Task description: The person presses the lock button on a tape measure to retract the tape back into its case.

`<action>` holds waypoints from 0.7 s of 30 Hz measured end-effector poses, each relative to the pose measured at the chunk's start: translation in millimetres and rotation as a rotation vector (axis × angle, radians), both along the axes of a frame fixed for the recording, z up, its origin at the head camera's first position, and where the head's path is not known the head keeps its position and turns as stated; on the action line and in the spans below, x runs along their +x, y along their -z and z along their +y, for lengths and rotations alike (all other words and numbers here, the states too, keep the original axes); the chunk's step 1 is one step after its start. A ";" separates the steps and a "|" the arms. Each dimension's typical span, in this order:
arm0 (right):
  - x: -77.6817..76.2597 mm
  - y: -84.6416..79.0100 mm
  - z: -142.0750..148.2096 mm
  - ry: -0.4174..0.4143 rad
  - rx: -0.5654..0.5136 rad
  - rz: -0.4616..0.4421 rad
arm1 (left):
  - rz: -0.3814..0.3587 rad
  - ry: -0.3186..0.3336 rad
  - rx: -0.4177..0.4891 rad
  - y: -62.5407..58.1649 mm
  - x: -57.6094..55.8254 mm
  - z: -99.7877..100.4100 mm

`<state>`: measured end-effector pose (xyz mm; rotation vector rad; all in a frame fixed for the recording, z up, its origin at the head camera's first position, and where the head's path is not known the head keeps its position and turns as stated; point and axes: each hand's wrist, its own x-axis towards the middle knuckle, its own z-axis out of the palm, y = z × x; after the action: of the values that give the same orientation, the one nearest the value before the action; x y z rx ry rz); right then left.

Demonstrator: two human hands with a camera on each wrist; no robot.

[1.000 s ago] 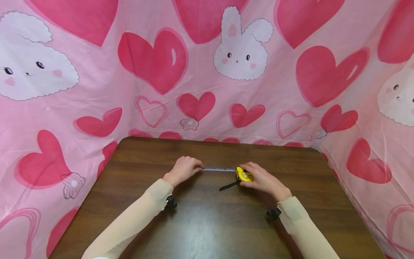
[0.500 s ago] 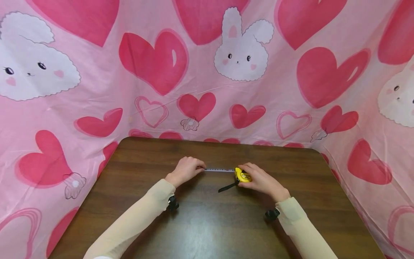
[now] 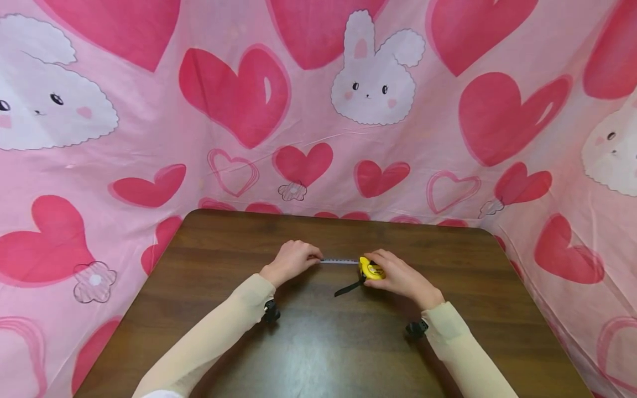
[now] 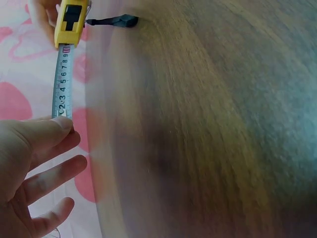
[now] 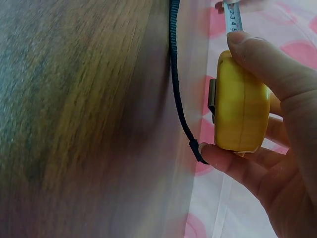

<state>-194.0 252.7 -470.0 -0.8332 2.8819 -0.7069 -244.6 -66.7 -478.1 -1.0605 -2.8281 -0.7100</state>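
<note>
A yellow tape measure (image 3: 371,269) is gripped in my right hand (image 3: 402,278), thumb and fingers round its case. Its silver blade (image 3: 340,261) runs out to the left, a short straight length with black numbers. My left hand (image 3: 293,261) pinches the blade's free end between thumb and index finger; in the left wrist view, the other fingers of that hand are spread apart. The end hook is hidden by the thumb. Numbers up to about 9 show on the blade (image 4: 63,79) there. A black wrist strap (image 5: 177,89) dangles from the case.
Below the hands lies a brown wood-grain table (image 3: 318,342) with rounded far corners. A pink cloth (image 3: 308,127) printed with hearts and rabbits hangs behind it and along both sides. Each wrist wears a small black camera, such as the left camera (image 3: 271,311).
My left hand has moved right and the tape measure slightly left, so the blade showing between them is shorter. Both hands keep their hold.
</note>
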 end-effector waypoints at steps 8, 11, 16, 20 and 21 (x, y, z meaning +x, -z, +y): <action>-2.7 0.4 -4.0 -0.026 0.016 0.025 | -0.019 0.022 0.001 -2.9 0.2 7.9; -2.7 0.4 -4.8 -0.020 0.017 0.015 | -0.017 0.025 -0.005 -1.9 -0.2 10.3; -2.4 -0.2 -5.9 0.002 0.012 -0.022 | -0.006 0.026 -0.014 -0.8 -0.7 14.4; -2.2 -0.9 -6.7 0.001 0.013 -0.031 | -0.012 0.018 -0.028 -0.8 -0.3 17.2; -2.1 -1.1 -6.7 -0.002 0.015 -0.027 | -0.012 0.018 -0.032 -0.9 -0.5 17.9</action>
<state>-196.1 246.0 -469.0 -0.8186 2.8590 -0.6895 -245.0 -48.8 -477.2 -1.0906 -2.8534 -0.6774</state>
